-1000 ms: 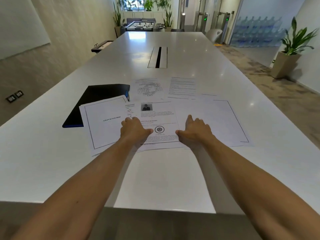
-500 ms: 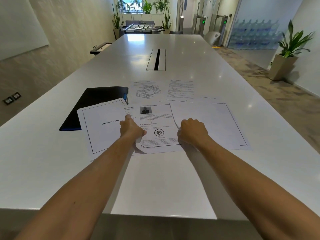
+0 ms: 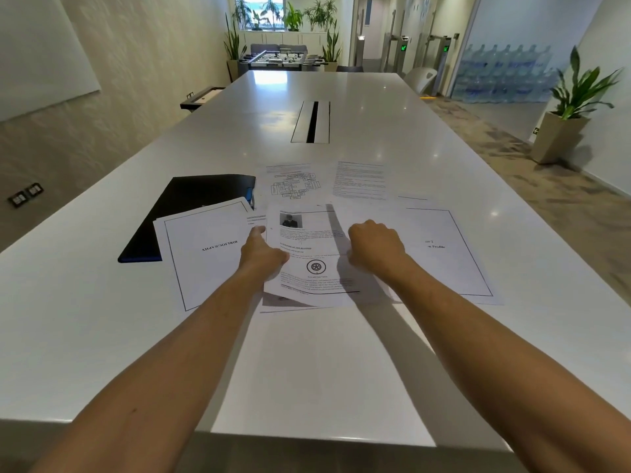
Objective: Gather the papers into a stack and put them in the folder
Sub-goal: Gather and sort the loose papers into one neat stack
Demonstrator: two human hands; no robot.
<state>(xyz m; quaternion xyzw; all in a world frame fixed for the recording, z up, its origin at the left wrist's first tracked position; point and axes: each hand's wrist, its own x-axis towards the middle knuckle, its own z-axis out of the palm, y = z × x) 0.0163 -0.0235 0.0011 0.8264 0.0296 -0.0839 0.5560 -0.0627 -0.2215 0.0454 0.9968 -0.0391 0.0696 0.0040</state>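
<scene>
Photo page (image 3: pixel 309 254) now lifted between both curled hands

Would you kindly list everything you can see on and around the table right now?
Table: one, white, fills the view.
Folder: one, black, closed, left, partly under a sheet.
Paper sheets: at least five, white, spread mid-table; bibliography page left, photo page centre, bordered page right, diagram page and text page beyond.
Cable slot: one, table centre.
Potted plant: one, green, right floor.
Foosball table: one, far end.
Left hand: holds the photo page's left edge.
Right hand: grips its right edge.
</scene>
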